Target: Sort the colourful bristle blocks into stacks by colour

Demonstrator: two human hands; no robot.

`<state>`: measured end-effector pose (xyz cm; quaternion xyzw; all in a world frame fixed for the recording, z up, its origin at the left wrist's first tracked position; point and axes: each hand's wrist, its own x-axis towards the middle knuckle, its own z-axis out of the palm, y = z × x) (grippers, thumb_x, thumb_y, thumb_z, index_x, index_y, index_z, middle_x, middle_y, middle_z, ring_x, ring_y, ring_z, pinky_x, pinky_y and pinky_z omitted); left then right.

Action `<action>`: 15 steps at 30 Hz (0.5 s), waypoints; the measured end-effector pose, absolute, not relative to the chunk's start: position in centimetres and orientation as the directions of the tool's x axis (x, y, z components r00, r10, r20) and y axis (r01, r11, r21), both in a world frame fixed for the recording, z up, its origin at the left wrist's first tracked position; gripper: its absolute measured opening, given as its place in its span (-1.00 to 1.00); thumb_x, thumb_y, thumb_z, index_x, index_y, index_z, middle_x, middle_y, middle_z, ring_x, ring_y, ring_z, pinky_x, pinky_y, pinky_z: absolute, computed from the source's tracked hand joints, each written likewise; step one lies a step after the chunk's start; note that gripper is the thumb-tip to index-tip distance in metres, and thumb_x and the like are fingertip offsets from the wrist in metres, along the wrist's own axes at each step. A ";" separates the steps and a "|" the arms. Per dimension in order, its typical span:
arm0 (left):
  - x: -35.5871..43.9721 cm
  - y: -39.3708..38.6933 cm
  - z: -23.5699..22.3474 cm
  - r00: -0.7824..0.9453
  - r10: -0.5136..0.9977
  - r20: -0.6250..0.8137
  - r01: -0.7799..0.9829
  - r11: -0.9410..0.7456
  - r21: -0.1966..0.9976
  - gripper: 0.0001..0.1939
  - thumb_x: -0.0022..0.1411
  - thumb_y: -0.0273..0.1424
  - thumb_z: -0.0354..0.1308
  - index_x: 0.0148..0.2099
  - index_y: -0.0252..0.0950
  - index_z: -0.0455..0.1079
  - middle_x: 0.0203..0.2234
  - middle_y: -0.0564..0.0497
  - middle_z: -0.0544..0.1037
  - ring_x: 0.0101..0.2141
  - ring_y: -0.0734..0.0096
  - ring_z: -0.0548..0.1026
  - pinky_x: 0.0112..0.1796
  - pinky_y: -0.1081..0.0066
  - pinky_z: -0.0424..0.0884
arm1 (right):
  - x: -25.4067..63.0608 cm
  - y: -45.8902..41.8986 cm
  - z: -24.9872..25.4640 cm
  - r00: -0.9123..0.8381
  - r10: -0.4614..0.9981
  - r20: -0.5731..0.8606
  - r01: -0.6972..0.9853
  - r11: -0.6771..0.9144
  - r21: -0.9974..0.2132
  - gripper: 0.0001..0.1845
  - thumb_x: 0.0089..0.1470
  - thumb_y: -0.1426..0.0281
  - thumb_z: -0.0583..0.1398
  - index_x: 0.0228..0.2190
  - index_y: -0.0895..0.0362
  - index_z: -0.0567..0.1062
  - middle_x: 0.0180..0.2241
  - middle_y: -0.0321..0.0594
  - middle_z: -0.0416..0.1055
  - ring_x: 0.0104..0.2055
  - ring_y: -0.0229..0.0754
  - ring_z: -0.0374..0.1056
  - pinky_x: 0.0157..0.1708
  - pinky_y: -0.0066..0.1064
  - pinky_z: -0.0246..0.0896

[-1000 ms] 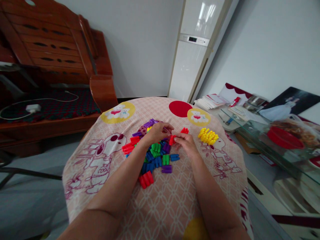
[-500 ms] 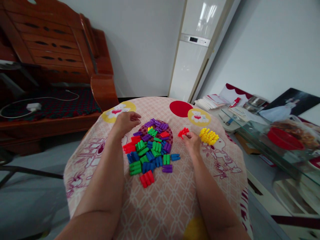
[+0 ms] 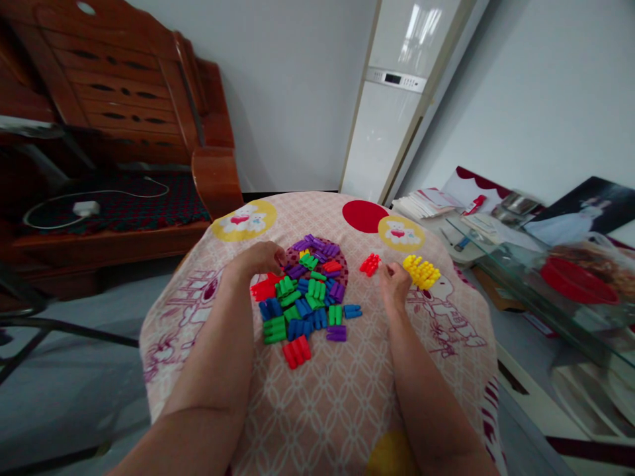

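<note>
My left hand reaches over the left edge of a pile of plastic building blocks, its fingers bent down and closed beside the purple blocks and red blocks. What lies between those fingertips is hidden. Green blocks and blue blocks fill the middle of the pile. My right hand hovers just right of a small group of joined red blocks, fingers loosely curled, a little apart and seemingly bare. Past it sits a larger group of yellow blocks.
A patterned cloth covers the round table. On the right stands a glass-topped table with papers, a red bowl and metal bowls. A wooden bench is at the left, and a tall white cabinet unit behind.
My left hand has lowered onto the pile's left edge and its fingers have curled in. My right hand has let go of the red group and drawn back to the right.
</note>
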<state>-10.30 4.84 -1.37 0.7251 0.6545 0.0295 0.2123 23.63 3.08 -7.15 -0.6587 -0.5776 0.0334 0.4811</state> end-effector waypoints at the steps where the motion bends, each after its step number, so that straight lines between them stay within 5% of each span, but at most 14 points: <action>1: -10.4 4.9 -1.5 0.133 0.963 -0.233 0.940 -0.049 0.336 -0.67 -0.17 -0.43 0.28 -0.25 -0.18 0.62 -0.39 0.05 0.64 -0.34 0.31 0.54 -0.36 0.49 0.36 | 23.7 3.1 -7.1 0.342 0.779 0.525 0.731 0.131 -0.670 -0.66 0.04 0.16 0.10 -0.62 0.10 0.41 -0.57 -0.18 0.45 -0.49 -0.19 0.24 -0.39 -0.37 0.12; 5: -10.9 5.1 -2.0 0.113 0.978 -0.174 0.922 -0.039 0.385 -0.74 -0.23 -0.48 0.24 -0.37 -0.20 0.59 -0.50 0.05 0.61 -0.47 0.35 0.51 -0.46 0.50 0.33 | 23.9 3.1 -7.0 0.384 0.761 0.524 0.720 0.108 -0.685 -0.64 0.05 0.18 0.08 -0.66 0.08 0.36 -0.62 -0.22 0.38 -0.51 -0.21 0.20 -0.40 -0.38 0.13; 9: -11.1 4.8 -1.4 0.073 0.997 -0.004 0.815 -0.058 0.576 -0.82 -0.21 -0.42 0.26 -0.42 -0.21 0.57 -0.57 0.04 0.58 -0.53 0.34 0.49 -0.51 0.48 0.32 | 23.4 2.7 -6.4 0.379 0.788 0.485 0.650 0.146 -0.746 -0.61 0.07 0.12 0.07 -0.64 0.07 0.39 -0.62 -0.23 0.39 -0.50 -0.18 0.27 -0.39 -0.39 0.19; 15: -6.4 4.3 0.3 0.128 0.970 0.206 0.511 -0.243 0.824 -0.76 -0.07 -0.35 0.24 -0.29 -0.31 0.56 -0.54 0.02 0.57 -0.50 0.40 0.48 -0.45 0.46 0.38 | 21.0 1.7 -6.1 0.147 0.906 0.397 0.460 0.293 -0.838 -0.55 0.08 0.01 0.13 -0.42 0.14 0.55 -0.52 -0.22 0.49 -0.46 -0.17 0.38 -0.40 -0.39 0.31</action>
